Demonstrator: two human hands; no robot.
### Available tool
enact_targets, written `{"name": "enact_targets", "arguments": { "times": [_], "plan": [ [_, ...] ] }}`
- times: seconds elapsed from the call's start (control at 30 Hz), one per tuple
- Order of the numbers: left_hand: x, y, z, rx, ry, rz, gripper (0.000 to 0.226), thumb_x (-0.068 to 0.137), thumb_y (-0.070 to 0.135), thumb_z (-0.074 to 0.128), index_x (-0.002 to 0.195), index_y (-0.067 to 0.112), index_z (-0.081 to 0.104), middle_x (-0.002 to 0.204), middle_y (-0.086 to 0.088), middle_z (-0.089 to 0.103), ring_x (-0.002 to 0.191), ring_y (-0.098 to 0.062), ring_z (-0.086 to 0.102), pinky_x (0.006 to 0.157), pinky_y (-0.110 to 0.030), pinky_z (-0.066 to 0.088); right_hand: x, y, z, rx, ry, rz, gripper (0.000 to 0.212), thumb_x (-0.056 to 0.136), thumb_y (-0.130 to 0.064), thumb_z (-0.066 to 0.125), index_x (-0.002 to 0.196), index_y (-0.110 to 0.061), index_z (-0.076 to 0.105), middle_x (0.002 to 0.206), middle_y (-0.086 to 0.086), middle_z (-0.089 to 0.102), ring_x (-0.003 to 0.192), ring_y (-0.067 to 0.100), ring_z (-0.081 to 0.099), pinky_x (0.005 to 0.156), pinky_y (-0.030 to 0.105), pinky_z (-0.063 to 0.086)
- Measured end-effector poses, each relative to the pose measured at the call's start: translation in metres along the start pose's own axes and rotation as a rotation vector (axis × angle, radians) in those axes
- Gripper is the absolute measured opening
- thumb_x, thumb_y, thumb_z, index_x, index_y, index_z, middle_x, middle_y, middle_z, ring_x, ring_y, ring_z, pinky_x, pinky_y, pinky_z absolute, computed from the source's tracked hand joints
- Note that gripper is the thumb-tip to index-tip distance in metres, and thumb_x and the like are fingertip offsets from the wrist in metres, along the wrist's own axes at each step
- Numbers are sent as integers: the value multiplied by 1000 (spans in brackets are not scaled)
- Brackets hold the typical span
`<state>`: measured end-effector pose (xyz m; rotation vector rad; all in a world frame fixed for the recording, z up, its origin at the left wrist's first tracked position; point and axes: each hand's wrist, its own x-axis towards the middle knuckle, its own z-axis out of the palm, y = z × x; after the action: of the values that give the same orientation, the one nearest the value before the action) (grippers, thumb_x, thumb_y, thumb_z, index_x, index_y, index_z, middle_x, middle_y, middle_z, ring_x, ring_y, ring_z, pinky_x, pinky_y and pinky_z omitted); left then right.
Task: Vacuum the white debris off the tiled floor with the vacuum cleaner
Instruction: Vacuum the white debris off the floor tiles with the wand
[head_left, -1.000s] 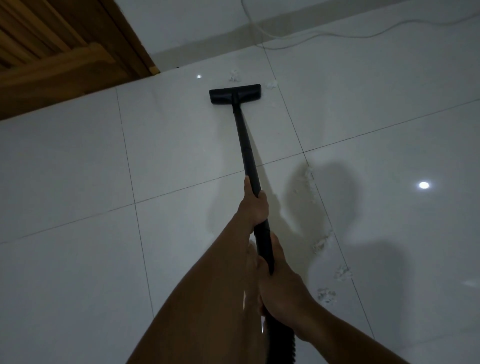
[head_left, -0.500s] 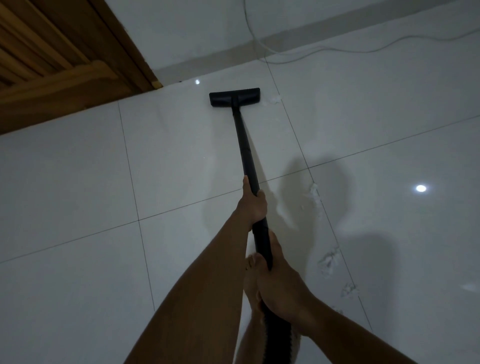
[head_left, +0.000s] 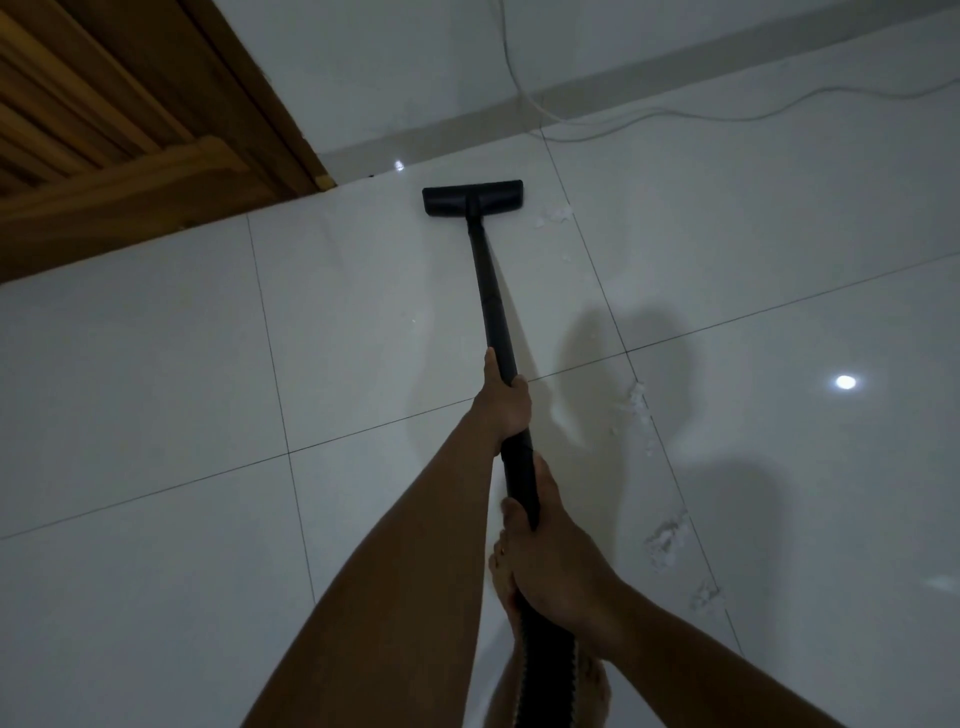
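Observation:
The black vacuum head (head_left: 471, 201) lies flat on the white tiled floor (head_left: 156, 389) close to the wall. Its black wand (head_left: 491, 296) runs back toward me. My left hand (head_left: 506, 402) grips the wand further up, and my right hand (head_left: 556, 566) grips it lower, near the ribbed hose (head_left: 548, 670). A small clump of white debris (head_left: 553, 217) lies just right of the head. More white debris (head_left: 638, 402) is strung along the grout line at right, down to a bigger patch (head_left: 667, 543) and another bit (head_left: 706, 597).
A wooden door and frame (head_left: 130, 119) fill the upper left. A white cable (head_left: 649, 117) trails along the floor by the white wall (head_left: 389, 67) at the back. My bare foot (head_left: 501, 566) shows under the hose. Shadows fall on the tiles to the right.
The debris clump that lay beyond the vacuum head a second ago is gone. The head has moved forward to the wall, and the view has shifted a little. Both hands keep their grip.

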<state>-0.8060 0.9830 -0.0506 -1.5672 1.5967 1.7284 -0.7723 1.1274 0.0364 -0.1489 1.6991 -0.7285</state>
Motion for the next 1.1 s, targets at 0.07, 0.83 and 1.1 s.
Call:
{"name": "enact_targets", "arguments": {
  "times": [0.07,0.83,1.1],
  "plan": [
    [-13,3,-1,-13,-10,-11,66,106,33,32,153,39,-13,147,-11,41,105,-26,52,90,-37,45,-15,-6,-3,-23,-7,3,64,111,-38,34,160,-48,-7,127,4,62,63,6,63,40,8,42],
    [-81,49,-16,-29,-104,-189,67,105,31,33,152,44,-13,116,-11,50,76,-22,53,57,-33,49,-89,-69,-27,44,-37,78,57,110,-33,36,160,-46,10,105,10,70,66,14,69,40,13,46],
    [-51,77,-29,-31,-105,-166,67,105,30,34,153,42,-13,121,-10,48,79,-23,53,62,-36,50,-65,-102,-37,67,-37,71,59,111,-32,35,161,-44,5,95,1,63,66,10,60,34,9,40]
  ]
}}
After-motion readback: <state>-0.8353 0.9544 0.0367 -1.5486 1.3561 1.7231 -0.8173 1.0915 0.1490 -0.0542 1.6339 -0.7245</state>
